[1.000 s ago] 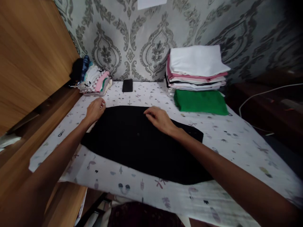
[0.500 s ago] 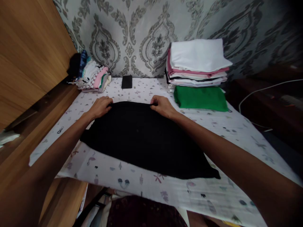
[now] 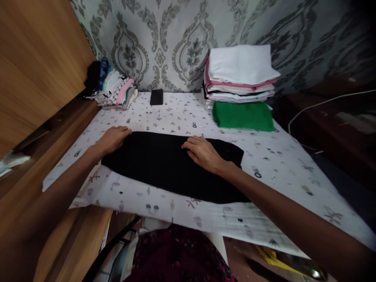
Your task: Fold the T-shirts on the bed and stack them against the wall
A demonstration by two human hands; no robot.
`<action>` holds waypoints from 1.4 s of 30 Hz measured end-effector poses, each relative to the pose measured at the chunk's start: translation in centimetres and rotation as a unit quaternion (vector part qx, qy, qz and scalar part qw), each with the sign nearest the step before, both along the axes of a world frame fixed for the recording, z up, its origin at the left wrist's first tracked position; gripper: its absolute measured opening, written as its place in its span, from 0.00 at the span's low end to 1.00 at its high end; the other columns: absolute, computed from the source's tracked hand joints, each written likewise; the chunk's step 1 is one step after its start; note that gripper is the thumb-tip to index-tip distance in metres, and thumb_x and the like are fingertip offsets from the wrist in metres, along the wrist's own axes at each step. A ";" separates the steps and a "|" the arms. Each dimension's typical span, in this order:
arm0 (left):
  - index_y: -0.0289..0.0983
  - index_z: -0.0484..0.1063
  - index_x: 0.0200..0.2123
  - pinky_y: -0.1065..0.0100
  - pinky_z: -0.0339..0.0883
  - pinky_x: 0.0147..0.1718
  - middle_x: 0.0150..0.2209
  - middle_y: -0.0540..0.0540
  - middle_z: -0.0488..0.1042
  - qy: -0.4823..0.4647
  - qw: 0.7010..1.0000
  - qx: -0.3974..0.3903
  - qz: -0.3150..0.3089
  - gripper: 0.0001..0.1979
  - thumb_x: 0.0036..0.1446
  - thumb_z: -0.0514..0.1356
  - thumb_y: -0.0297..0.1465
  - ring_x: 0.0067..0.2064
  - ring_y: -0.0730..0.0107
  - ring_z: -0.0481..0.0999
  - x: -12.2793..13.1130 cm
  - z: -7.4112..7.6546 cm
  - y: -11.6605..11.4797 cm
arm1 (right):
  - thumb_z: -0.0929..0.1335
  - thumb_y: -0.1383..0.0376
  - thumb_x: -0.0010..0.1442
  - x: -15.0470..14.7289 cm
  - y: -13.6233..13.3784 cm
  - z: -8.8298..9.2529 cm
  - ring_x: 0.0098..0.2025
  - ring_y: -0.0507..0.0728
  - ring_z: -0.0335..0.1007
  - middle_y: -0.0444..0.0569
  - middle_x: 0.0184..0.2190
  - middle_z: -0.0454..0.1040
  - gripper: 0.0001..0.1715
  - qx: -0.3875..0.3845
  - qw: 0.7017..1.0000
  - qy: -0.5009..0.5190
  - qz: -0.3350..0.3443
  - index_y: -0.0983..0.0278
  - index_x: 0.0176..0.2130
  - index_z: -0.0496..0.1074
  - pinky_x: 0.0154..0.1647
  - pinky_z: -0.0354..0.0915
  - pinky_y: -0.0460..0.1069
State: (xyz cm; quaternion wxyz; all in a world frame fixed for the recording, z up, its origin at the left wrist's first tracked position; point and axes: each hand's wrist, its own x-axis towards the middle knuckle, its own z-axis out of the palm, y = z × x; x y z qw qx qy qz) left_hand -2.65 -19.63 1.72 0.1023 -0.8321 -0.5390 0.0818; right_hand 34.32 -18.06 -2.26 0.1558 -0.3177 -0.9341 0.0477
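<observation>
A black cloth [image 3: 164, 164], folded into a long strip, lies flat across the front of the patterned white sheet [image 3: 164, 119]. At the far left corner of the strip is my left hand [image 3: 114, 140], its fingers curled together on the edge; the thumb is hidden. My right hand [image 3: 204, 154] rests palm down on the upper middle of the cloth, fingers stretched out and slightly bent. My right forearm crosses over the cloth's right end and covers part of it.
Behind on the right stands a stack of folded clothes [image 3: 241, 64], with a folded green cloth [image 3: 243, 116] before it. A pile of clothes [image 3: 117, 92] sits at the back left, beside a small dark flat object [image 3: 156, 97]. A wooden cabinet [image 3: 44, 58] borders the left side.
The cloth's far edge has come down toward me, making a narrower strip. My right hand has let go of that edge and now lies on the cloth. My left hand has moved slightly left.
</observation>
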 end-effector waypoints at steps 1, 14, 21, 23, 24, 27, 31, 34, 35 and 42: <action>0.38 0.70 0.49 0.59 0.68 0.47 0.47 0.40 0.75 0.006 1.000 -0.010 0.000 0.20 0.55 0.49 0.20 0.49 0.56 0.75 -0.1 0.3 -0.1 | 0.60 0.75 0.62 0.1 0.0 0.2 0.45 0.62 0.70 0.55 0.40 0.76 0.18 0.002 1.000 -0.010 0.002 0.65 0.45 0.75 0.49 0.62 0.57; 0.35 0.50 0.71 0.51 0.49 0.68 0.72 0.37 0.53 -0.159 0.986 -0.042 -0.001 0.31 0.70 0.43 0.43 0.73 0.57 0.51 5.7 -2.7 -3.5 | 0.60 0.54 0.71 -3.3 -5.0 -0.7 0.72 0.65 0.49 0.61 0.70 0.57 0.31 -0.045 0.999 0.005 0.006 0.65 0.66 0.63 0.69 0.51 0.66; 0.35 0.49 0.72 0.47 0.45 0.69 0.73 0.38 0.48 -0.139 0.988 -0.063 0.035 0.35 0.70 0.40 0.49 0.74 0.55 0.45 4.3 -4.3 -2.7 | 0.61 0.55 0.71 -2.2 -6.2 -0.9 0.74 0.63 0.43 0.61 0.71 0.54 0.31 -0.083 0.997 -0.001 0.008 0.65 0.67 0.61 0.72 0.48 0.65; 0.35 0.54 0.70 0.49 0.49 0.68 0.72 0.38 0.51 -0.149 0.987 -0.063 0.016 0.34 0.69 0.41 0.48 0.73 0.55 0.50 3.6 -3.8 -2.2 | 0.61 0.56 0.71 -1.5 -6.5 -0.9 0.74 0.63 0.44 0.60 0.71 0.55 0.29 -0.081 0.997 0.010 0.006 0.63 0.67 0.61 0.71 0.49 0.66; 0.35 0.57 0.69 0.51 0.51 0.67 0.71 0.38 0.54 -0.154 0.986 -0.064 0.002 0.33 0.69 0.42 0.48 0.72 0.56 0.53 3.3 -3.4 -1.9 | 0.61 0.57 0.71 -1.1 -6.5 -1.0 0.74 0.63 0.45 0.60 0.71 0.55 0.29 -0.080 0.997 0.017 0.002 0.63 0.67 0.62 0.70 0.51 0.66; 0.37 0.65 0.64 0.55 0.58 0.65 0.67 0.39 0.64 -0.156 0.985 -0.074 -0.027 0.29 0.68 0.45 0.44 0.67 0.57 0.64 2.5 -1.9 -1.0 | 0.61 0.60 0.71 -0.2 -6.1 -0.7 0.72 0.64 0.51 0.61 0.69 0.59 0.26 -0.074 0.996 0.030 -0.025 0.64 0.65 0.64 0.68 0.56 0.65; 0.41 0.69 0.60 0.58 0.63 0.60 0.62 0.43 0.71 -0.136 0.984 -0.111 -0.032 0.24 0.64 0.50 0.40 0.60 0.57 0.72 1.7 -0.1 0.4 | 0.63 0.64 0.69 -0.5 -5.0 0.3 0.62 0.65 0.65 0.60 0.61 0.69 0.24 -0.049 0.995 0.020 -0.080 0.64 0.63 0.65 0.59 0.65 0.64; 0.42 0.70 0.58 0.57 0.66 0.56 0.60 0.43 0.73 -0.093 0.990 -0.108 -0.010 0.23 0.60 0.52 0.34 0.58 0.55 0.73 1.5 0.6 1.0 | 0.66 0.67 0.66 -1.5 -4.1 1.0 0.52 0.64 0.70 0.56 0.50 0.76 0.19 -0.030 0.994 -0.013 -0.102 0.64 0.56 0.72 0.51 0.68 0.60; 0.43 0.71 0.57 0.57 0.67 0.54 0.59 0.43 0.73 -0.072 0.993 -0.095 0.003 0.23 0.59 0.53 0.32 0.58 0.54 0.73 1.5 0.7 1.1 | 0.66 0.68 0.66 -1.8 -3.8 1.1 0.50 0.64 0.70 0.56 0.47 0.76 0.16 -0.025 0.994 -0.021 -0.105 0.64 0.52 0.74 0.49 0.68 0.59; 0.41 0.74 0.47 0.56 0.69 0.42 0.47 0.37 0.78 0.028 0.994 0.041 0.100 0.17 0.60 0.49 0.25 0.50 0.48 0.77 2.6 1.9 1.5 | 0.61 0.72 0.68 -2.6 -2.8 1.0 0.42 0.60 0.70 0.54 0.39 0.77 0.15 -0.005 0.993 0.023 -0.116 0.64 0.42 0.77 0.43 0.63 0.54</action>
